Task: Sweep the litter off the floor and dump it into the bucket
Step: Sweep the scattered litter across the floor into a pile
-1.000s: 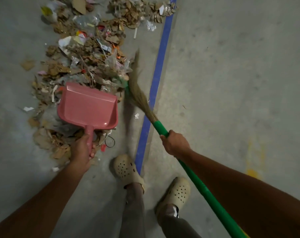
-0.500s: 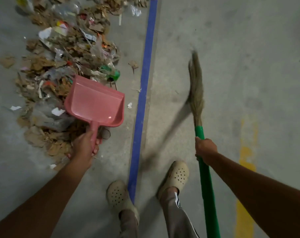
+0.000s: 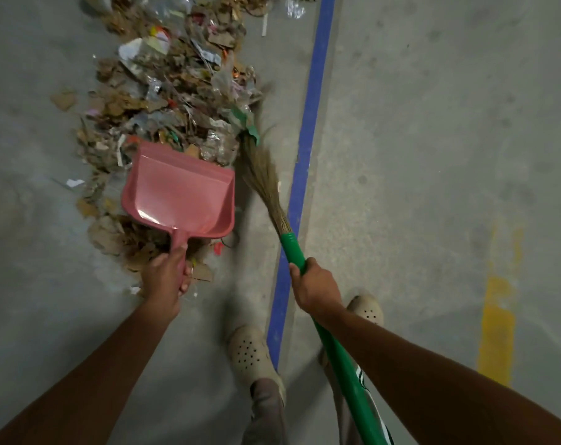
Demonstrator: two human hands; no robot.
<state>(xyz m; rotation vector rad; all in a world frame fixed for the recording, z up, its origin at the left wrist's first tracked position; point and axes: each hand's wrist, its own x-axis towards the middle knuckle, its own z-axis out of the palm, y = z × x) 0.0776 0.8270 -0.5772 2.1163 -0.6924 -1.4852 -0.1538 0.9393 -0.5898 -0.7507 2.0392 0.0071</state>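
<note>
Dustpan (image 3: pixel 179 191): pink, inside shows only bare glossy plastic. Its mouth faces 12 o'clock and butts the near part of the litter pile (image 3: pixel 163 91), with cardboard scraps under and around it.

The litter is on the concrete floor (image 3: pixel 433 123), a long heap of torn cardboard, clear plastic and paper running from 12 o'clock down to about 9 o'clock of frame centre, all left of the blue line (image 3: pixel 308 123).

Left hand (image 3: pixel 165 277): fingers wrapped round the dustpan handle. Right hand (image 3: pixel 314 289): clenched round the green shaft of the broom (image 3: pixel 293 248).

The bristles (image 3: pixel 263 175) lie just at 3 o'clock of the pan's right wall, tips blurred against a green scrap (image 3: pixel 250 123) at the pile's edge.

Delta vs 0.5 s ago: the broom was on the far side of the blue line, bristles up at 1 o'clock and well apart from the pile. Now it is back across the line and against the heap. The pan stays over the same near end of the pile. Grips are unchanged on both hands.

A yellow mark (image 3: pixel 497 326) is at 4 o'clock.
</note>
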